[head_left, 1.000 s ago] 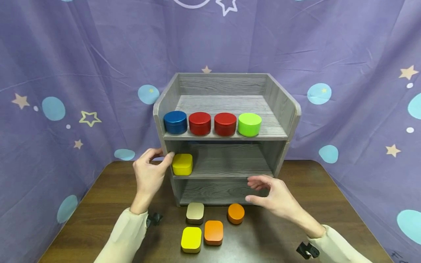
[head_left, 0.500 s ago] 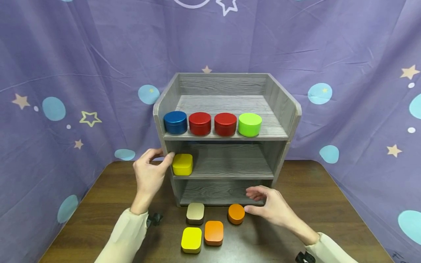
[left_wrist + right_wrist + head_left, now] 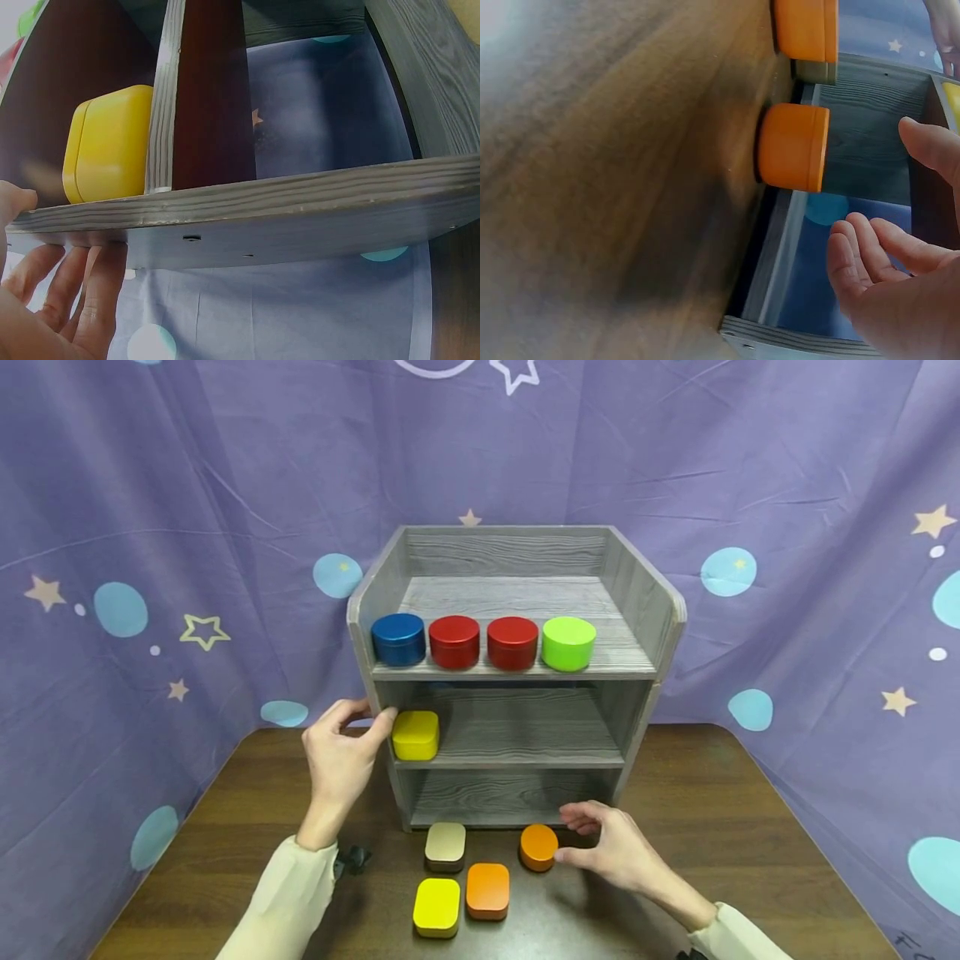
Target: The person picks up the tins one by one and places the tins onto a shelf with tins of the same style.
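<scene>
1. Head view: left hand [image 3: 339, 758] gripping shelf [image 3: 372, 681] side; right hand [image 3: 606, 847], fingers spread, just beside round orange tin [image 3: 538, 847] on table [image 3: 750, 827].
2. Left wrist: fingers [image 3: 71, 289] wrapped round the shelf edge; best kept firm.
3. Right wrist: fingers [image 3: 877, 251] parted, apart from the tin [image 3: 793, 147]; best closed squarely across its sides.

Staged tabletop set: purple starry backdrop cloth [image 3: 150, 527] behind wooden table [image 3: 750, 827]
</scene>
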Available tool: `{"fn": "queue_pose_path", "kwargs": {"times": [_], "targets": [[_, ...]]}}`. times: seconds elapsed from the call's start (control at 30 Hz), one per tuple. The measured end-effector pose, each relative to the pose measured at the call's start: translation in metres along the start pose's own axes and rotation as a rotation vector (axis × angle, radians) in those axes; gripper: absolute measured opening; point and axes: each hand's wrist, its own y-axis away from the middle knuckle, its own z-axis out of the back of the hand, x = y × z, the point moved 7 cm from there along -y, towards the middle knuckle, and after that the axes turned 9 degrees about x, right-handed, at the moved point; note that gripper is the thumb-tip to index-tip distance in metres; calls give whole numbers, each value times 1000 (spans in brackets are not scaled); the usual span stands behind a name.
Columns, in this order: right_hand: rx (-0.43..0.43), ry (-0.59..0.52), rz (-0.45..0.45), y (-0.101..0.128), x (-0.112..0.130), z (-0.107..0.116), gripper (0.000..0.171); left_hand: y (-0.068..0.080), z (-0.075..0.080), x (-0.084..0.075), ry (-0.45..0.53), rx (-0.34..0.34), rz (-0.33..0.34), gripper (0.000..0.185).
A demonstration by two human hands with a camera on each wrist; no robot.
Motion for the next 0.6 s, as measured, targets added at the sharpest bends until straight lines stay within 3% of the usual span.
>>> {"fn": "queue_pose_path", "kwargs": {"times": [0.6], "targets": [[41,-37,-58,-2,-17,-17,62,0,0,0,9,3,6,16]]}}
